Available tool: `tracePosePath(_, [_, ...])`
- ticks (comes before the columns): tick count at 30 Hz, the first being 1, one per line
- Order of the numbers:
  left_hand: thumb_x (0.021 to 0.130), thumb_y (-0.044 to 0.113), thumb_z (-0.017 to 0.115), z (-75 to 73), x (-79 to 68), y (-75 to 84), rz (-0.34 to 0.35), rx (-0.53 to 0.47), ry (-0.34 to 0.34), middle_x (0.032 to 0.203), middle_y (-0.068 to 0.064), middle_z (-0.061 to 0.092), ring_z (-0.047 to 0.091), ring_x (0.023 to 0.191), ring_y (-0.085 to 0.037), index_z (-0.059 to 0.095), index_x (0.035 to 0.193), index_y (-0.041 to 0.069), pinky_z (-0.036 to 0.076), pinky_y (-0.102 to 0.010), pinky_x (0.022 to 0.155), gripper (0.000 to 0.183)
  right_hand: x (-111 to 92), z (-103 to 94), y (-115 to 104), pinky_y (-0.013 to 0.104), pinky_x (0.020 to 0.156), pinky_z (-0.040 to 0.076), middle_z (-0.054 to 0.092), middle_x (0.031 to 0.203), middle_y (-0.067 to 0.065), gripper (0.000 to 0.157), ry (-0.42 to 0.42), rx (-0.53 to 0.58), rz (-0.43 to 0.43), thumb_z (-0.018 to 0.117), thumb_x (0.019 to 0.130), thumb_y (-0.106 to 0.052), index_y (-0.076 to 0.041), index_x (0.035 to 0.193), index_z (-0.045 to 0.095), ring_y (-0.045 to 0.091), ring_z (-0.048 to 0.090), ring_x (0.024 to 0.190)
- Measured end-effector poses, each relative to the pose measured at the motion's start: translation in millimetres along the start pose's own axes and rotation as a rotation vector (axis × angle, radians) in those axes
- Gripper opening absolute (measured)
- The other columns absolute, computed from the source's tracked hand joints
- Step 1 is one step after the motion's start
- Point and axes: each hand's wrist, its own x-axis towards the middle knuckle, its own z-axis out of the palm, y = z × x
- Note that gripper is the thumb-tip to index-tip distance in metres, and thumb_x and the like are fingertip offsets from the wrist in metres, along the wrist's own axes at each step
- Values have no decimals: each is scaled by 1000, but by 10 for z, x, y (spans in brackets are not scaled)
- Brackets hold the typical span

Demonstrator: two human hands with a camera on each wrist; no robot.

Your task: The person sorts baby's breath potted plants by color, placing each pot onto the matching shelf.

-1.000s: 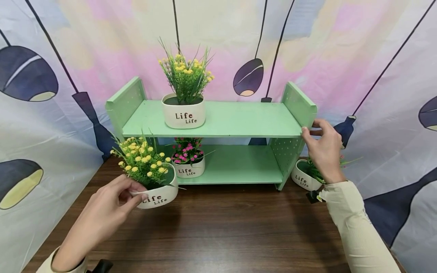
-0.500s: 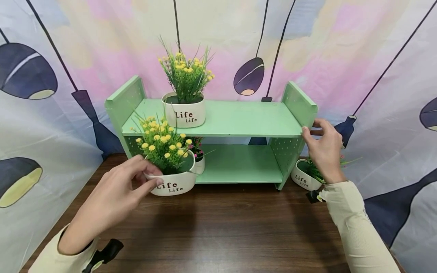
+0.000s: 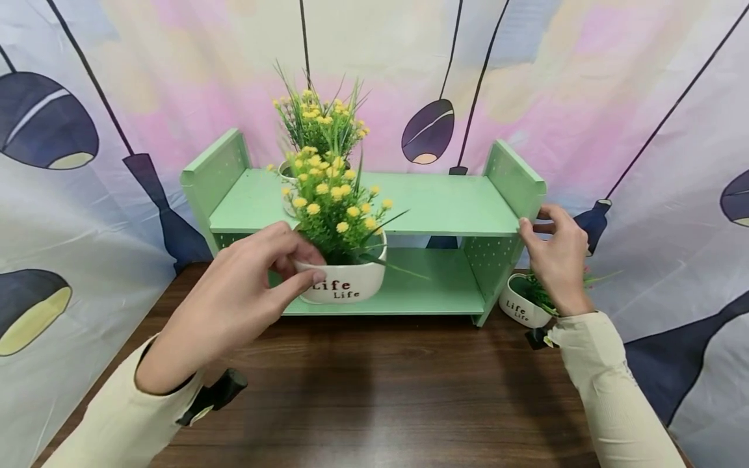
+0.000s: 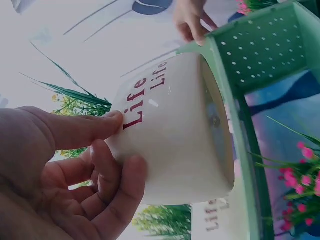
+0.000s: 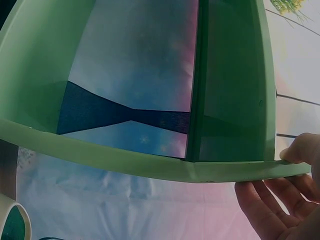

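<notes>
Left hand: the left hand (image 3: 234, 296) gripped the rim and side of the held pot (image 3: 345, 283), thumb on the front by the "Life" lettering, fingers curled behind.
Held pot: white, with yellow flowers (image 3: 330, 195); it hung in the air before the green shelf (image 3: 445, 208), level with the gap between its two boards, above the surface's (image 3: 380, 390) far edge.
Right hand: the right hand (image 3: 556, 250) clasped the shelf's right end panel near the top board's front corner.
Nearby pots: a second yellow-flowered pot (image 3: 288, 175) stood on the top board's left part; another pot (image 3: 521, 302) stood on the surface beside the shelf's right end.
Doing it well: I judged the pot should be kept upright, stems clear of the top board's edge, the shelf braced.
</notes>
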Motion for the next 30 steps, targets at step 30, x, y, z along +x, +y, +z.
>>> tracePosePath(30, [100, 12, 73, 297, 984, 280, -83, -161, -1, 104, -4, 65, 65, 79, -18, 75, 108, 8, 50, -36, 72, 9, -4, -3, -9, 3, 67, 38, 70, 124, 26, 30, 7, -6, -3, 66, 104, -14, 6, 126, 69, 45, 72, 105])
